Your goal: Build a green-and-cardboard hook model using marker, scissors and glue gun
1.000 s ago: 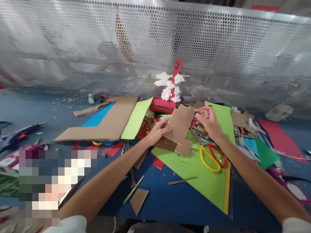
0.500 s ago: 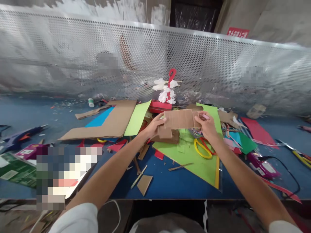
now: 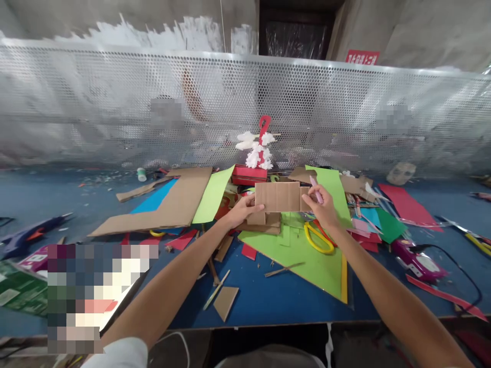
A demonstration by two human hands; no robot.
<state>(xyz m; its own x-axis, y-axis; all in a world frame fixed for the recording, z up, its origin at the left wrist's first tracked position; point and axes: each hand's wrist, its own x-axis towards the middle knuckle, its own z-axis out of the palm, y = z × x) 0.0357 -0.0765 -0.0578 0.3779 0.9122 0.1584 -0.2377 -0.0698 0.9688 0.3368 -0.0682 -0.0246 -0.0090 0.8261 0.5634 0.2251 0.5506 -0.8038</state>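
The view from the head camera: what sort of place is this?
Probably a craft workshop, judging by the notched cardboard piece, the scissors with a yellow handle loop and the bright green paper sheet.

Blue counter (image 3: 253, 301). Perforated metal screen (image 3: 115, 117), upright along the counter's far side; red sign (image 3: 362, 57) with white characters, beyond. Small white bottle (image 3: 141, 175), near the screen. Glue gun (image 3: 32, 234), far left. Red sheet (image 3: 406, 203) and purple device (image 3: 418, 259), right.

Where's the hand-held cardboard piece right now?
Just right of the head view's centre, the cardboard piece is held between the left hand and right hand, above the yellow-edged green sheet in the picture.
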